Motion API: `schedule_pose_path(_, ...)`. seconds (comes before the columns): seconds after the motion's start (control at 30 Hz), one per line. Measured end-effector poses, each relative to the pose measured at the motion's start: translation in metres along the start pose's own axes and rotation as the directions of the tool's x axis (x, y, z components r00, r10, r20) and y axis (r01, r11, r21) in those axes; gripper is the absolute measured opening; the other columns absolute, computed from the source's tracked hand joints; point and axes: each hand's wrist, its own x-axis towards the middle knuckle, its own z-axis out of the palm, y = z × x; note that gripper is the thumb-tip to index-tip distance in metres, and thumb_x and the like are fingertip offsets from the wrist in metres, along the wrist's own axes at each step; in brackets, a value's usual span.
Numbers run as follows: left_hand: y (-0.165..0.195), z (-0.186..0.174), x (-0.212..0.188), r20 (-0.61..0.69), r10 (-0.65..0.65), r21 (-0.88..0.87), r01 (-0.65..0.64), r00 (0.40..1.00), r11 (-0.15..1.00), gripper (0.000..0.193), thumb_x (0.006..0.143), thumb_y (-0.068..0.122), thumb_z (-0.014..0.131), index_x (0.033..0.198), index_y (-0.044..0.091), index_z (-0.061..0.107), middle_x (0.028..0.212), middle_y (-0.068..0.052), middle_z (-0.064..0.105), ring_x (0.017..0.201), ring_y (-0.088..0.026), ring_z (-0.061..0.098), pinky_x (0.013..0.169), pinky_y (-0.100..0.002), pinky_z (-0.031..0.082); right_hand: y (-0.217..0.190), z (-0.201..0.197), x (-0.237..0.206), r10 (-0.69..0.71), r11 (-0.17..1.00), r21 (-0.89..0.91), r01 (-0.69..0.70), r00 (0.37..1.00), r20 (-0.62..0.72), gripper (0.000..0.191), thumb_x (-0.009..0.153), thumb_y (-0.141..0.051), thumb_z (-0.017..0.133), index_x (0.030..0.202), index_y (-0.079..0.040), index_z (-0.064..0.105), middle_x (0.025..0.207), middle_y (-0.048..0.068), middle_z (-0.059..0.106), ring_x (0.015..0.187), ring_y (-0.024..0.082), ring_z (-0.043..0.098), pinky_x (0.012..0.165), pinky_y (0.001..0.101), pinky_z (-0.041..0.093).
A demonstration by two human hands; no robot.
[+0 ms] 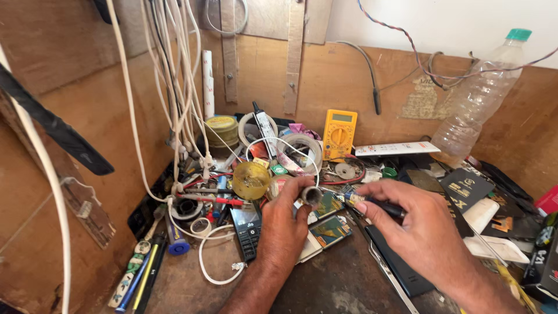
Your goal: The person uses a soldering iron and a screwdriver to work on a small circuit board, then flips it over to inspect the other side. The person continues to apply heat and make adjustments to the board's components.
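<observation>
Where the bench [343, 279] meets the left wall, white cables [174, 87] hang down over the clutter and hide much of what lies behind them, and a black strip [55, 128] slants across the wall, cut off at the left edge of the view. Pens [139, 276] lie along the bench's left edge, beside a loop of white wire [209, 261]. A yellow tin [251, 180] sits just behind the left hand [285, 227], and a black keypad phone [247, 229] lies touching that hand's left side. The left hand pinches a small metal ring [312, 195] between thumb and fingertips, over an open phone with its circuit board [329, 229] showing near the bench's middle; what the ring belongs to is hard to make out. The right hand [424, 232] is closed around a dark-handled tool [378, 204] whose tip reaches toward the ring; the tip itself is too small to tell. At the back edge stand a tape roll [302, 148], a yellow multimeter [340, 134] leaning on the back wall, and a long white box [397, 149] with a coloured label. A clear bottle [479, 96] with a green cap leans in the far right corner. Dark flat packages [465, 186] with gold marks crowd the right edge, partly hidden under one another. The only bare wood is a patch at the near edge between the forearms.
</observation>
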Motion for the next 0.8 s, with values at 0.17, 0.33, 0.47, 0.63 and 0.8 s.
schedule_pose_path(0.17,0.002,-0.002,0.000,-0.009,0.051,0.067,-0.050,0.999,0.996,0.041,0.084,-0.008,0.070,0.121,0.009,0.063,0.110,-0.013,0.075,0.107,-0.029,0.074,0.085,-0.040,0.058,-0.024,-0.002,0.001,-0.282,0.958,-0.064,0.280,0.959,-0.029,0.019,0.083,-0.014,0.076,0.100,-0.005,0.079,0.089,0.009,0.078,0.076,0.016,0.075,0.066,0.0304,0.056)
schedule_pose_path(0.33,-0.002,-0.004,-0.001,-0.015,0.078,0.133,-0.076,0.997,0.988,0.051,0.079,-0.013,0.067,0.124,0.010,0.061,0.113,-0.013,0.073,0.108,-0.033,0.071,0.085,-0.042,0.056,-0.033,-0.003,-0.005,-0.139,0.989,-0.066,0.135,0.989,-0.045,0.021,0.081,-0.015,0.077,0.100,-0.008,0.079,0.078,0.008,0.075,0.065,0.019,0.068,0.054,0.0309,0.055)
schedule_pose_path(0.47,-0.006,-0.002,-0.001,-0.009,0.135,0.162,-0.131,0.991,0.978,0.053,0.079,-0.013,0.067,0.126,0.009,0.059,0.114,-0.014,0.072,0.110,-0.034,0.069,0.089,-0.043,0.054,-0.027,0.004,-0.009,-0.131,0.988,-0.084,0.130,0.991,-0.015,0.023,0.077,-0.016,0.079,0.099,-0.009,0.080,0.076,0.008,0.075,0.064,0.020,0.069,0.052,0.0322,0.054)
schedule_pose_path(0.63,-0.009,-0.002,-0.002,0.004,0.203,0.209,-0.200,0.979,0.957,0.051,0.078,-0.014,0.067,0.124,0.006,0.059,0.114,-0.014,0.071,0.113,-0.035,0.067,0.091,-0.045,0.053,-0.017,0.014,-0.012,-0.229,0.970,-0.086,0.225,0.973,-0.029,0.018,0.081,-0.016,0.078,0.095,-0.006,0.079,0.079,0.009,0.074,0.066,0.023,0.072,0.058,0.0337,0.054)
schedule_pose_path(0.8,-0.009,-0.002,-0.002,0.018,0.230,0.276,-0.225,0.973,0.934,0.046,0.080,-0.014,0.065,0.121,0.006,0.060,0.115,-0.015,0.070,0.114,-0.034,0.066,0.093,-0.045,0.052,-0.012,0.017,-0.014,-0.170,0.981,-0.102,0.167,0.985,-0.019,0.019,0.081,-0.016,0.077,0.096,-0.005,0.079,0.076,0.011,0.073,0.066,0.025,0.072,0.060,0.0353,0.054)
